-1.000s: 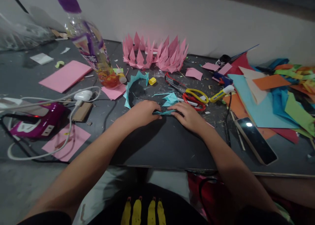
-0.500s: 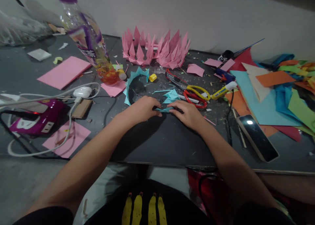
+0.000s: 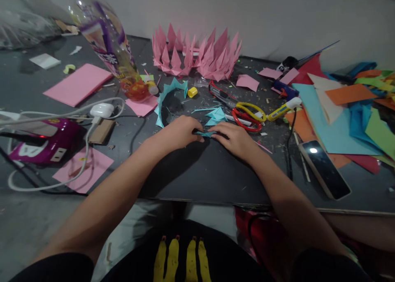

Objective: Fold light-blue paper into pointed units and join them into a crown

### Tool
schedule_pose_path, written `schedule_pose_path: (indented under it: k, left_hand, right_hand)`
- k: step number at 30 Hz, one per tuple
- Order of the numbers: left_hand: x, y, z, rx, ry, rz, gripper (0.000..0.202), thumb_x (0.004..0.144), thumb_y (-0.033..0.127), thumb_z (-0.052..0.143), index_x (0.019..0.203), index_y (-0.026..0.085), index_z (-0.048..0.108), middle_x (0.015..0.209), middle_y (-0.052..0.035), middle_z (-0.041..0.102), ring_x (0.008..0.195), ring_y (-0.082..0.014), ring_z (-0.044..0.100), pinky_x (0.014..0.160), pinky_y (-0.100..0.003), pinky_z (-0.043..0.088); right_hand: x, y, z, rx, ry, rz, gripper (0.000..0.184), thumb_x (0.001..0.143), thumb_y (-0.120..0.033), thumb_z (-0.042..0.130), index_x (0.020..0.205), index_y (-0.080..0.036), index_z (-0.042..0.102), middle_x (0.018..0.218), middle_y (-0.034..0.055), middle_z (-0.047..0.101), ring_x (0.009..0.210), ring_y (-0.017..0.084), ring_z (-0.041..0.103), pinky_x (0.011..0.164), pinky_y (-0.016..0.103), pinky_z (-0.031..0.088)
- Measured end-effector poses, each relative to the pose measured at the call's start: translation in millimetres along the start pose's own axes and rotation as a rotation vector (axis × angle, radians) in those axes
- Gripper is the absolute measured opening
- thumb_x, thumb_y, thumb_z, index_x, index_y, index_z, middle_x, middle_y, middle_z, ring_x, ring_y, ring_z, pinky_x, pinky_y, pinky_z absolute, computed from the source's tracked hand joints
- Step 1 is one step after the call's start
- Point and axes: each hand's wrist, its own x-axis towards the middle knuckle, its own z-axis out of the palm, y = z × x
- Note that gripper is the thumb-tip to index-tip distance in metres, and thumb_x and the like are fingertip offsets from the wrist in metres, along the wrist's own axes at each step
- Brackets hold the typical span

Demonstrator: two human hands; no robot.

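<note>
My left hand and my right hand meet at the middle of the dark table, both pinching a small folded teal paper piece that lies flat between them. Just behind it sit more folded teal pieces. A curved strip of joined teal points stands behind my left hand. Further back is a large pink paper crown of points.
Red and yellow scissors, a cutter and a glue gun lie to the right. A phone and a heap of coloured paper fill the right side. At left are a bottle, pink sheets, a purple device and white cables.
My hands have drawn closer together on the teal piece, so less of it shows between them. The camera has tilted slightly, shifting the scene.
</note>
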Motion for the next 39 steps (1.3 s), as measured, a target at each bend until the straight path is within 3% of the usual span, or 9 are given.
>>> schedule_pose_path:
  k: [14,24,39]
  left_hand:
    - [0.4,2.7,-1.2,0.021,-0.019,-0.025,0.018,0.075,0.026,0.068,0.09,0.016,0.07,0.081,-0.0047,0.069,0.074,-0.0158,0.061,0.064,-0.024,0.04]
    - [0.2,5.1,-2.3,-0.003,-0.031,-0.054,0.02,0.076,0.025,0.067,0.092,0.015,0.07,0.084,-0.0054,0.07,0.077,-0.0168,0.061,0.067,-0.024,0.04]
    - [0.2,2.2,2.2,0.008,0.014,-0.006,0.013,0.077,0.021,0.064,0.087,0.014,0.071,0.077,-0.0048,0.068,0.071,-0.0155,0.061,0.064,-0.024,0.041]
  right_hand:
    - [2.5,-0.4,-2.4,-0.181,-0.099,-0.059,0.026,0.088,-0.014,0.042,0.102,-0.02,0.064,0.096,0.0071,0.066,0.089,0.021,0.059,0.078,0.035,0.045]
    - [1.6,2.6,1.6,-0.129,-0.021,-0.103,0.02,0.087,-0.016,0.048,0.097,-0.016,0.065,0.092,0.0087,0.07,0.087,0.021,0.062,0.078,0.034,0.045]
    - [2.7,-2.9,4.0,-0.114,-0.021,-0.002,0.021,0.083,-0.017,0.052,0.099,-0.021,0.066,0.097,0.0047,0.071,0.09,0.02,0.064,0.082,0.036,0.047]
